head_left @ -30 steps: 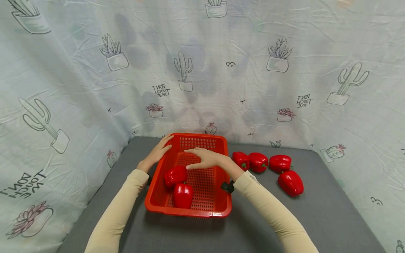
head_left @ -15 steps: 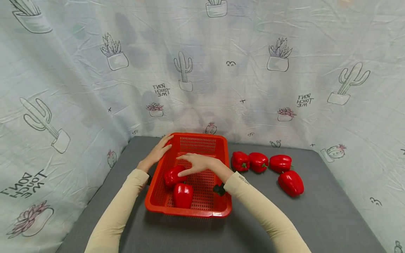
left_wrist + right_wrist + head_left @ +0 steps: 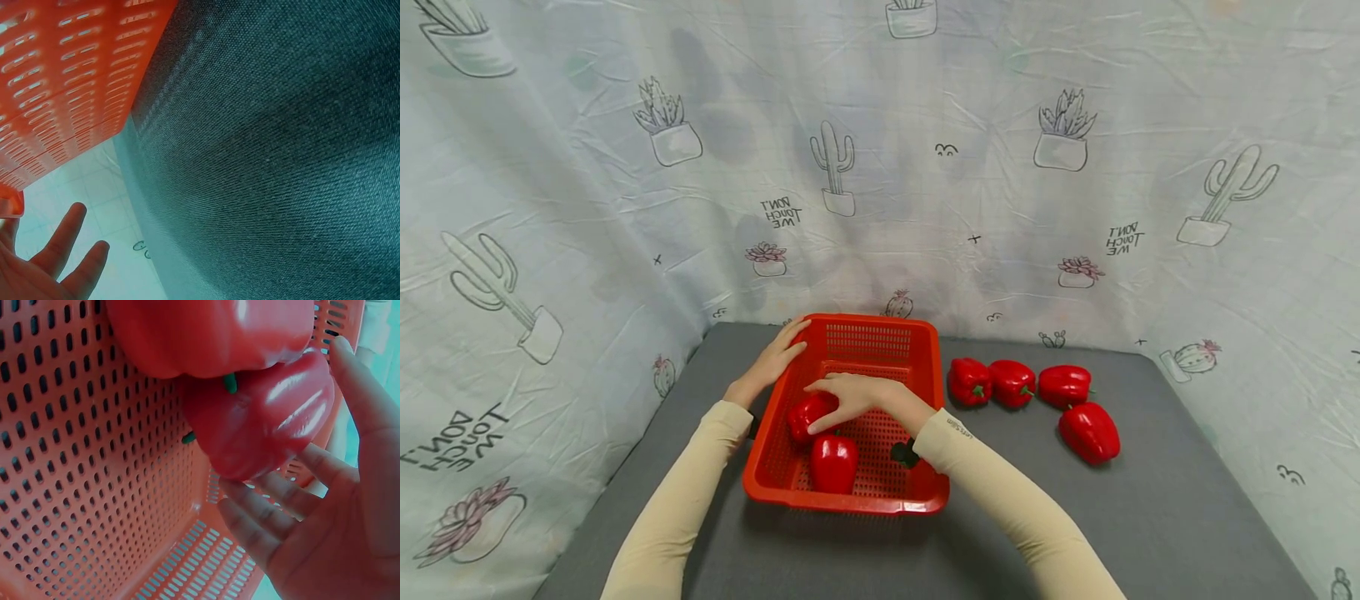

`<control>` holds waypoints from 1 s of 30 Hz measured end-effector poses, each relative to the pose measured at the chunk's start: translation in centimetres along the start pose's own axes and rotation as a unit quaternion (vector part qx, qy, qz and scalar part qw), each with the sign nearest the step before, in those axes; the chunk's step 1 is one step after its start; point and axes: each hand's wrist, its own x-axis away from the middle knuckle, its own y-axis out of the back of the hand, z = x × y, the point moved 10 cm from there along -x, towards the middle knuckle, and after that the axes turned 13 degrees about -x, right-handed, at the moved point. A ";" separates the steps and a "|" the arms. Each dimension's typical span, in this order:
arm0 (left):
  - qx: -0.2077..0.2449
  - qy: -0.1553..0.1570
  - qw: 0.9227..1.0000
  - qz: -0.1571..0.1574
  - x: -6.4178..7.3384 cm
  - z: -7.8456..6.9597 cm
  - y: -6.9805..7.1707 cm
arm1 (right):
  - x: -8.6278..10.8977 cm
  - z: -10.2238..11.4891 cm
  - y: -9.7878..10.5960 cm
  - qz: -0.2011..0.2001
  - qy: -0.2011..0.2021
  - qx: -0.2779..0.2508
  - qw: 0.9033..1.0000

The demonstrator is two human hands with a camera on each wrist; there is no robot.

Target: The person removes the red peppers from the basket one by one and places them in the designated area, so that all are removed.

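A red slotted plastic basket (image 3: 880,504) holds two glossy red bell peppers. My left hand (image 3: 772,361) rests at the basket's back left rim; in the left wrist view its fingers (image 3: 60,240) extend straight and spread by the outer wall. Inside the basket, my right hand (image 3: 856,397) reaches over the farther bell pepper (image 3: 805,417). The right wrist view puts that pepper between the spread thumb (image 3: 359,387) and the fingers, with fingertips right at its side and the palm apart from it. The nearer bell pepper (image 3: 834,467) lies against it, stem toward the back.
To the right of the basket, several more red bell peppers lie on the grey table (image 3: 1150,517): one pair (image 3: 970,383) side by side, another bell pepper (image 3: 1064,387) beyond, and one (image 3: 1089,433) closer to me. A cactus-print curtain (image 3: 925,208) hangs behind and along the sides.
My right hand has moved left and down, from above the basket's middle onto the farther bell pepper. The left hand, basket and peppers look unmoved.
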 end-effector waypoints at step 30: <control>-0.011 0.003 1.000 0.000 0.2 -0.1 0.1 | 0.2 0.9 0.9 -0.032 0.011 0.061 0.998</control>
